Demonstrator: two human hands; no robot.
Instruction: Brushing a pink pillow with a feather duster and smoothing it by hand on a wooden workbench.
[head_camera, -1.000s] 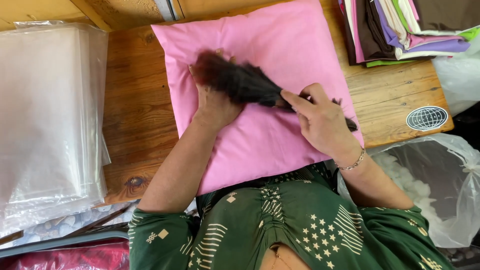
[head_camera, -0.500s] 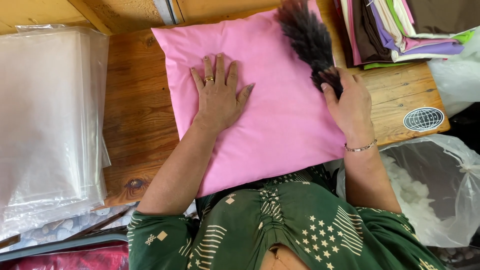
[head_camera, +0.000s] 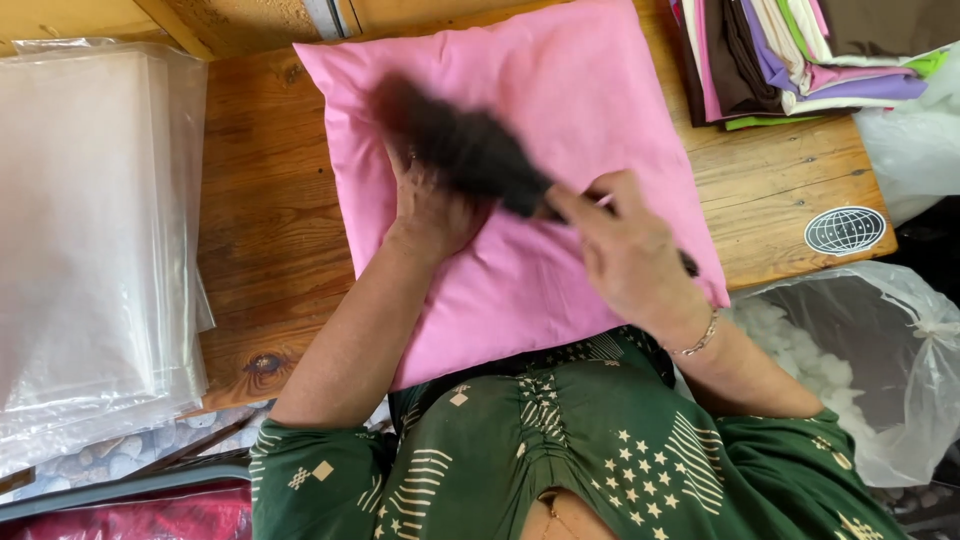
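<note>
Knotty wooden table (head_camera: 270, 230), daylight

I see a dark green top (head_camera: 600, 450) with cream stars, stripes, diamonds; thin bracelet (head_camera: 697, 340) on right wrist at 4 o'clock; forearms bare

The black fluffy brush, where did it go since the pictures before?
The black bristly hand brush, blurred with motion, swung back from the top right edge of the pink square cushion to the middle, over the left hand. The right hand moved with it, down and left, its fingers gripping the handle. The left hand stayed pressed flat on the cushion; the cushion, wooden table and folded cloth stack stayed put.
</note>
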